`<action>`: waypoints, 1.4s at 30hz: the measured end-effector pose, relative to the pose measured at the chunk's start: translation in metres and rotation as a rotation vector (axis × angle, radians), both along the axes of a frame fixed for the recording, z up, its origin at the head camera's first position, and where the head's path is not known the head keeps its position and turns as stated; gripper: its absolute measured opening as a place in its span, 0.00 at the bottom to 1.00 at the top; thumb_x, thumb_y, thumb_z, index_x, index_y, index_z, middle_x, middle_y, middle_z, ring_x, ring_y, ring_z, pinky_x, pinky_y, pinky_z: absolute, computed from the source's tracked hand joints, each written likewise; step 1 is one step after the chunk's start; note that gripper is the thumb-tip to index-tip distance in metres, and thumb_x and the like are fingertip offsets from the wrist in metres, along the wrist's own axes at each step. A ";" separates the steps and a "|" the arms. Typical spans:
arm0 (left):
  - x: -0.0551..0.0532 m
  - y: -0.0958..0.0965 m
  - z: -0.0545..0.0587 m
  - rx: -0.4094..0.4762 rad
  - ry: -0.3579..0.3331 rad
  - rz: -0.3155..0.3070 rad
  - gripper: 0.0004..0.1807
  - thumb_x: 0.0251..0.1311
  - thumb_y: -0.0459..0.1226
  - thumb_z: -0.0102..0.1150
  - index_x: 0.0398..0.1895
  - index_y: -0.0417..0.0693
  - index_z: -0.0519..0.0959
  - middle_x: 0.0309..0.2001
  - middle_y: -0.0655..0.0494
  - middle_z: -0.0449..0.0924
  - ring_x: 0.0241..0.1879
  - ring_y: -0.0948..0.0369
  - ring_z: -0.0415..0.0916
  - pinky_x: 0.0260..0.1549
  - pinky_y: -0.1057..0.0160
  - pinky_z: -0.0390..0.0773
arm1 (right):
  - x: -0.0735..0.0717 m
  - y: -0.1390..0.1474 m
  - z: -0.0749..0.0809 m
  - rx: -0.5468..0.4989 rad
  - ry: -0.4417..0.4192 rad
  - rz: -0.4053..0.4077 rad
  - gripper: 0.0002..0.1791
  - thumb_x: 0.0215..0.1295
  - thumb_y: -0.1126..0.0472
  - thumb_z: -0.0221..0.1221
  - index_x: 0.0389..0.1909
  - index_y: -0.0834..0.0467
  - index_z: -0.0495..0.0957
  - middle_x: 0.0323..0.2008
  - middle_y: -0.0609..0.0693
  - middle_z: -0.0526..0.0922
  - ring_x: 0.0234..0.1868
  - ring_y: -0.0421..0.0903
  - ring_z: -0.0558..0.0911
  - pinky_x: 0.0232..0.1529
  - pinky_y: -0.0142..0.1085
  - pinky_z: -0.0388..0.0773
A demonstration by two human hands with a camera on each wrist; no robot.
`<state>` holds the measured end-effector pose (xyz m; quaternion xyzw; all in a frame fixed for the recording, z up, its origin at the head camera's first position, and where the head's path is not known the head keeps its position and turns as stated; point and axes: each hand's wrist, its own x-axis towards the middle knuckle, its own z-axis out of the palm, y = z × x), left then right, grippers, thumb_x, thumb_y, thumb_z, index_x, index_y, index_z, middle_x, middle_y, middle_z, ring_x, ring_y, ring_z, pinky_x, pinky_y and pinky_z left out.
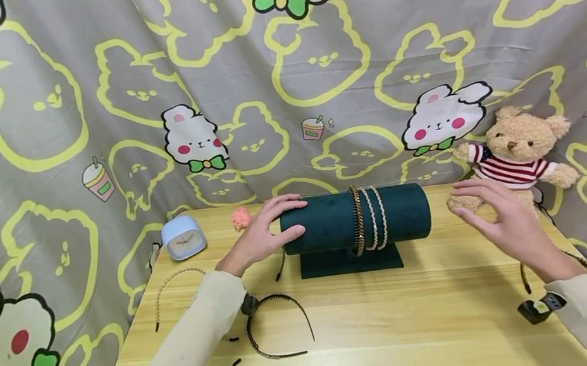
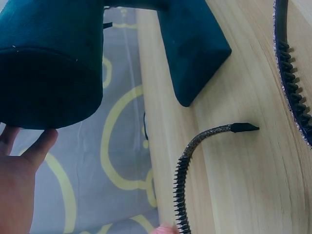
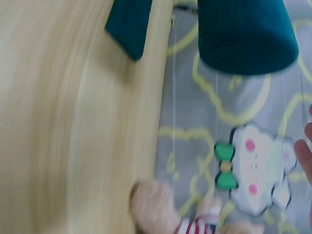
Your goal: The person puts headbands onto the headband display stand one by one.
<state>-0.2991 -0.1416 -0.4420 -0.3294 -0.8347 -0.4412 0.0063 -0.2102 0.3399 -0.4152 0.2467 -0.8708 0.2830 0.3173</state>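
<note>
A dark green velvet roll stand [image 1: 323, 223] stands on the table with a brown-gold toothed headband [image 1: 358, 221] and two pale beaded headbands [image 1: 373, 218] around its roll. My left hand [image 1: 263, 232] is at the roll's left end, fingers reaching over the top and thumb against the end. In the left wrist view, the fingertips [image 2: 46, 139] meet the rim of that end. My right hand [image 1: 501, 220] hovers with relaxed, parted fingers to the right of the stand, in front of the teddy bear [image 1: 518, 147], and holds nothing.
Several headbands lie at the left, among them a black one [image 1: 274, 301] and a beige one [image 1: 171, 282]; a dark one [image 1: 579, 259] is under my right wrist. A blue clock [image 1: 184, 237] and a pink fluffy thing [image 1: 241, 218] stand behind. A patterned curtain [image 1: 231, 78] hangs behind the table [image 1: 406, 312].
</note>
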 end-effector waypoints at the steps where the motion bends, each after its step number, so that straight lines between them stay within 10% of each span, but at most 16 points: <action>1: 0.000 0.000 0.000 -0.002 0.001 0.002 0.26 0.75 0.59 0.65 0.74 0.84 0.75 0.82 0.70 0.64 0.82 0.62 0.59 0.79 0.35 0.62 | 0.002 0.008 -0.001 -0.004 -0.004 -0.030 0.26 0.60 0.75 0.75 0.60 0.60 0.87 0.60 0.59 0.86 0.70 0.22 0.70 0.67 0.16 0.59; 11: -0.001 0.000 0.000 -0.008 0.004 0.003 0.26 0.75 0.59 0.65 0.74 0.85 0.74 0.82 0.71 0.64 0.82 0.62 0.58 0.79 0.34 0.62 | 0.025 0.083 -0.025 -0.077 -0.101 -0.292 0.20 0.70 0.67 0.73 0.61 0.58 0.87 0.57 0.20 0.73 0.54 0.12 0.68 0.53 0.11 0.59; 19: 0.001 -0.001 0.000 0.002 0.001 0.006 0.26 0.75 0.58 0.66 0.74 0.84 0.75 0.83 0.66 0.64 0.82 0.62 0.58 0.79 0.34 0.62 | 0.041 0.126 -0.047 -0.042 -0.229 -0.486 0.20 0.78 0.58 0.67 0.63 0.65 0.83 0.60 0.67 0.81 0.51 0.06 0.57 0.47 0.06 0.55; 24: 0.000 0.000 -0.001 -0.005 0.005 0.005 0.26 0.75 0.58 0.65 0.74 0.84 0.75 0.82 0.71 0.64 0.82 0.62 0.59 0.79 0.35 0.62 | 0.050 0.150 -0.066 -0.041 -0.300 -0.559 0.23 0.81 0.54 0.64 0.65 0.66 0.81 0.64 0.71 0.78 0.54 0.09 0.57 0.48 0.06 0.53; 27: -0.001 0.000 -0.001 -0.007 0.008 0.005 0.26 0.75 0.58 0.65 0.74 0.84 0.75 0.82 0.72 0.64 0.82 0.63 0.59 0.79 0.35 0.62 | 0.055 0.164 -0.074 -0.027 -0.378 -0.596 0.26 0.81 0.52 0.64 0.67 0.67 0.80 0.64 0.73 0.76 0.49 0.18 0.68 0.39 0.10 0.62; 30: -0.001 0.000 -0.001 -0.003 0.007 0.003 0.26 0.75 0.58 0.65 0.74 0.84 0.75 0.82 0.71 0.64 0.82 0.62 0.59 0.79 0.35 0.62 | 0.057 0.177 -0.080 -0.009 -0.471 -0.602 0.28 0.83 0.51 0.62 0.68 0.71 0.77 0.64 0.79 0.72 0.46 0.45 0.86 0.46 0.35 0.83; 34: -0.001 0.000 0.000 -0.002 0.006 0.003 0.26 0.75 0.58 0.65 0.74 0.83 0.75 0.81 0.72 0.64 0.82 0.62 0.59 0.79 0.35 0.62 | 0.058 0.191 -0.090 0.037 -0.614 -0.603 0.34 0.85 0.47 0.57 0.69 0.75 0.72 0.65 0.85 0.67 0.55 0.85 0.75 0.51 0.74 0.71; 42: 0.001 0.001 0.002 -0.003 0.003 0.001 0.27 0.75 0.57 0.66 0.75 0.82 0.75 0.82 0.72 0.64 0.82 0.61 0.59 0.79 0.35 0.62 | 0.063 0.206 -0.110 0.057 -0.666 -0.604 0.32 0.85 0.49 0.58 0.67 0.77 0.71 0.61 0.83 0.73 0.52 0.80 0.77 0.46 0.67 0.75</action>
